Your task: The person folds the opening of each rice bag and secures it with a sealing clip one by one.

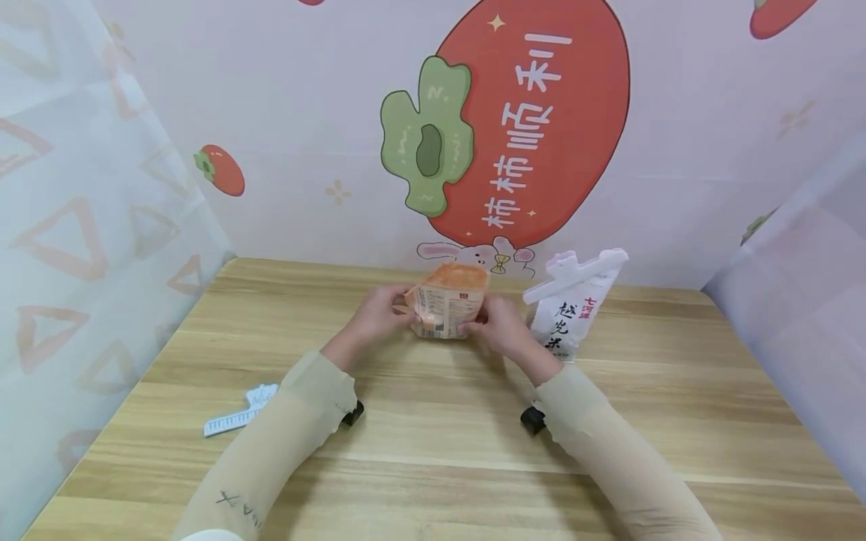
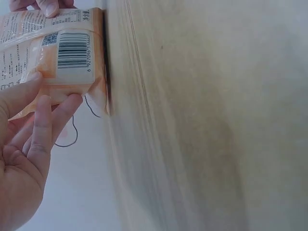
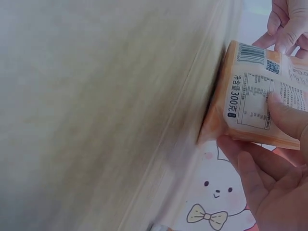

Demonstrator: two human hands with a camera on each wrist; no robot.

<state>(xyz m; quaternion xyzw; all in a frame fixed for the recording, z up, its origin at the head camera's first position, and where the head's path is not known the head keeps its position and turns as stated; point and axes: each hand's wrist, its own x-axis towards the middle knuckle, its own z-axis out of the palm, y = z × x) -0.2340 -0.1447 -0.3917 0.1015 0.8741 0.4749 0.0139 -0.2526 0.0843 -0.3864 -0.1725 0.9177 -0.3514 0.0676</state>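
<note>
An orange and cream food packet (image 1: 449, 304) with printed labels stands upright on the wooden table near the back wall. A barcode and a "300克" mark show on the face toward me. My left hand (image 1: 375, 319) pinches its left side; in the left wrist view the thumb lies on the front and the fingers (image 2: 42, 122) reach behind the edge. On the opposite side my right hand (image 1: 506, 327) grips it, with the thumb (image 3: 288, 115) across the printed face and the fingers behind. The packet's bottom edge is at the tabletop.
Just right of the right hand stands a white rice bag (image 1: 575, 319), its top folded under a pale lilac sealing clip (image 1: 575, 274). A light-blue clip-like piece (image 1: 240, 413) with a ribbed bar lies beside the left forearm. A printed cloth backdrop (image 1: 325, 225) rises behind the table.
</note>
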